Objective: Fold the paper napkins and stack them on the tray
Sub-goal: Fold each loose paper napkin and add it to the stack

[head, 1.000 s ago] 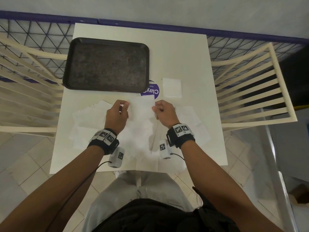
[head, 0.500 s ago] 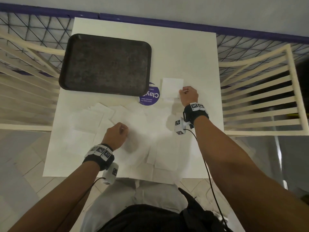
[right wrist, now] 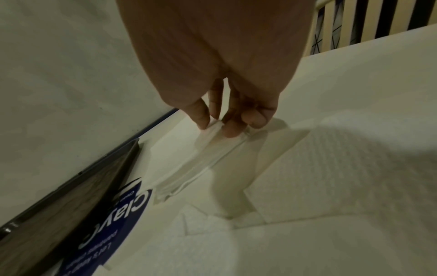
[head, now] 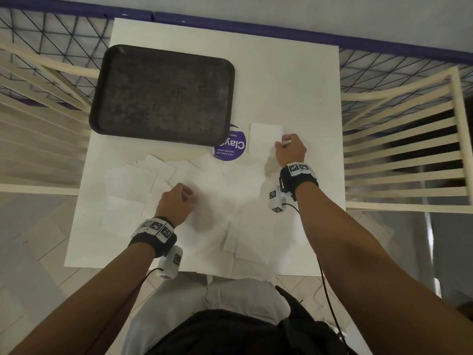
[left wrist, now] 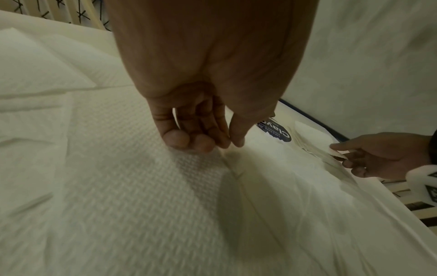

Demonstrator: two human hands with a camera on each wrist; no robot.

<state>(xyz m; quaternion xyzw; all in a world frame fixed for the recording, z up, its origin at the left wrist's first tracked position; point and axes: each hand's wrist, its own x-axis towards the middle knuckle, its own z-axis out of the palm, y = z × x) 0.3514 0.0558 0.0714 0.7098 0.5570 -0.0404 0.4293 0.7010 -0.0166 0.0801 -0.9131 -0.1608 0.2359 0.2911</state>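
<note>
The dark tray (head: 163,90) lies bare at the table's far left. A folded white napkin (head: 263,139) sits to its right, by a purple sticker. My right hand (head: 282,144) pinches this folded napkin's right edge; in the right wrist view the thumb and fingers (right wrist: 203,115) close on the lifted edge of the folded napkin (right wrist: 201,162). Several unfolded napkins (head: 143,185) cover the near half of the table. My left hand (head: 188,194) rests on them with fingers curled, and its fingertips (left wrist: 203,144) pinch a ridge of an unfolded napkin (left wrist: 141,177).
The white table (head: 294,85) carries a round purple sticker (head: 230,149), partly under the tray's corner. Cream slatted chairs stand at the left (head: 38,124) and the right (head: 404,155). A blue mesh railing (head: 384,65) runs behind the table.
A second ago both hands held one napkin at the table's middle. My right hand has moved forward and right to the folded napkin. My left hand has drawn back onto the spread napkins.
</note>
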